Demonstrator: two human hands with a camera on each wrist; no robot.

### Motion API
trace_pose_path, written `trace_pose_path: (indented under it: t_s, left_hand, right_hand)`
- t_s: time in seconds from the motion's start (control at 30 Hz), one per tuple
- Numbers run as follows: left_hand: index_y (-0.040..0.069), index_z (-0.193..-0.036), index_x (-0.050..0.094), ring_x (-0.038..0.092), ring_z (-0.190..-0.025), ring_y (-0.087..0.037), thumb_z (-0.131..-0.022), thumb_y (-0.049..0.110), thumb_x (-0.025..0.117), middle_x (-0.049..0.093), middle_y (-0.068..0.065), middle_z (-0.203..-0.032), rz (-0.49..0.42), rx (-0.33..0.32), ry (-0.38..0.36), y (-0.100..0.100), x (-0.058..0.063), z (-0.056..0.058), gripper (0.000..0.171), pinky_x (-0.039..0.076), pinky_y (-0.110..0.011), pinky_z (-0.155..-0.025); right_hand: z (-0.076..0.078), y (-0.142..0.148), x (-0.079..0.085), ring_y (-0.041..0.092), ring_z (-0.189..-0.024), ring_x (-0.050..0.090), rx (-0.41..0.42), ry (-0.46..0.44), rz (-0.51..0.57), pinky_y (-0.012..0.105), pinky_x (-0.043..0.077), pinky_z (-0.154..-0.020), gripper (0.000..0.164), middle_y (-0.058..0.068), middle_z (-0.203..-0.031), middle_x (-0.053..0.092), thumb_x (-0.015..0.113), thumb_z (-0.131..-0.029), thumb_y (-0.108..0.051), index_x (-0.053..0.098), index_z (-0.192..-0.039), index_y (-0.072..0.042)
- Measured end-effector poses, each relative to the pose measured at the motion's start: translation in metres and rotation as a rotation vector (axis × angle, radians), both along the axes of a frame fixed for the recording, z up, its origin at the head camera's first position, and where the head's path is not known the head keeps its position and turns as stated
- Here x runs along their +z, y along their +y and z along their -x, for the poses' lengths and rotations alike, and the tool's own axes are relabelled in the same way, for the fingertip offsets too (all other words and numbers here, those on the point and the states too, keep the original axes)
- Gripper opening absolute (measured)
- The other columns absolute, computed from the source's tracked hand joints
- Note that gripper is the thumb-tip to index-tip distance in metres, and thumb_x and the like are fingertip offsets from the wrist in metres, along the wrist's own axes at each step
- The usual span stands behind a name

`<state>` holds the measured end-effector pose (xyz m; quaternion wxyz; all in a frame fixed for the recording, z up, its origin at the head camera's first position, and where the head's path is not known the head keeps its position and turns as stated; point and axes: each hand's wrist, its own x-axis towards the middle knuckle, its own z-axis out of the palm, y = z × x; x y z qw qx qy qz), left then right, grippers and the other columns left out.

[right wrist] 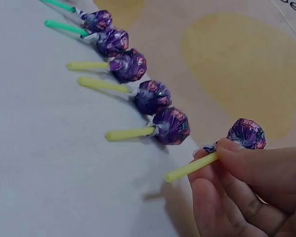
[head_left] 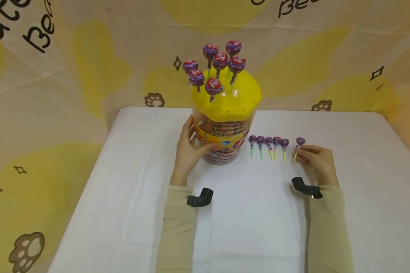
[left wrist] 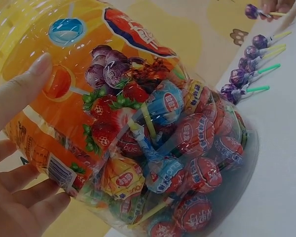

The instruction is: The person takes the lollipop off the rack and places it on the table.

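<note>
A clear plastic candy jar (head_left: 222,138) with a yellow lid (head_left: 240,96) stands upright near the table's back edge. Several purple-and-red lollipops (head_left: 220,60) stick up out of the lid. My left hand (head_left: 188,151) grips the jar's left side, its thumb across the front label and the other fingers around the side. Wrapped lollipops (left wrist: 190,173) show through the wall in the left wrist view. My right hand (head_left: 316,161) pinches a purple lollipop (right wrist: 246,134) by its yellow stick, just below the wrapped head. That stick's shadow falls on the table in the right wrist view.
Several purple lollipops (head_left: 268,141) lie in a row between the jar and my right hand, heads toward the back, sticks green or yellow. A white cloth (head_left: 253,220) covers the table. A printed yellow-and-beige curtain (head_left: 294,64) hangs right behind it.
</note>
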<state>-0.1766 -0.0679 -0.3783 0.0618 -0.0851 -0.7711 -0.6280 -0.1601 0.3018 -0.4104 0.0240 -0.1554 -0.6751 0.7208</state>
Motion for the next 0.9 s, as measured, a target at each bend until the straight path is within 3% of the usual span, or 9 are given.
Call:
trace_pose_path:
  t_s: [0.27,0.53,0.7,0.9]
  left_hand:
    - [0.018,-0.151,0.019,0.027,-0.138,-0.025,-0.078,0.021,0.077,0.023,-0.002,-0.153,-0.016,-0.012,0.001,0.0,-0.001,0.002,0.093,0.028,-0.035,-0.112]
    - [0.018,-0.151,0.02,0.028,-0.138,-0.023,-0.078,0.019,0.078,0.024,-0.001,-0.153,-0.012,0.0,-0.026,0.001,0.0,-0.001,0.093,0.03,-0.032,-0.112]
    - [0.016,-0.151,0.019,0.028,-0.138,-0.024,-0.078,0.019,0.078,0.023,-0.002,-0.153,-0.016,-0.006,-0.027,0.001,-0.001,-0.003,0.094,0.029,-0.033,-0.112]
    - [0.016,-0.151,0.017,0.026,-0.138,-0.026,-0.078,0.016,0.078,0.021,-0.004,-0.154,-0.027,-0.014,-0.024,0.0,0.001,-0.001,0.095,0.027,-0.035,-0.113]
  right_hand:
    - [0.004,0.002,-0.017,0.011,-0.072,0.068,-0.058,-0.03,0.176,0.019,0.057,-0.067,0.011,0.003,-0.086,0.066,0.07,-0.079,0.008,0.073,-0.086,-0.001]
    - [0.004,0.001,-0.019,0.009,-0.069,0.067,-0.055,-0.028,0.159,0.019,0.056,-0.066,0.014,0.002,-0.081,0.066,0.07,-0.078,0.01,0.074,-0.079,-0.003]
    - [0.003,0.001,-0.019,0.006,-0.067,0.066,-0.069,-0.051,0.072,0.017,0.056,-0.064,0.019,-0.002,-0.077,0.066,0.07,-0.079,0.009,0.074,-0.074,-0.009]
    - [0.005,-0.003,-0.02,0.006,-0.065,0.065,-0.1,-0.044,0.038,0.017,0.056,-0.063,0.015,-0.001,-0.078,0.065,0.07,-0.08,0.007,0.074,-0.076,-0.007]
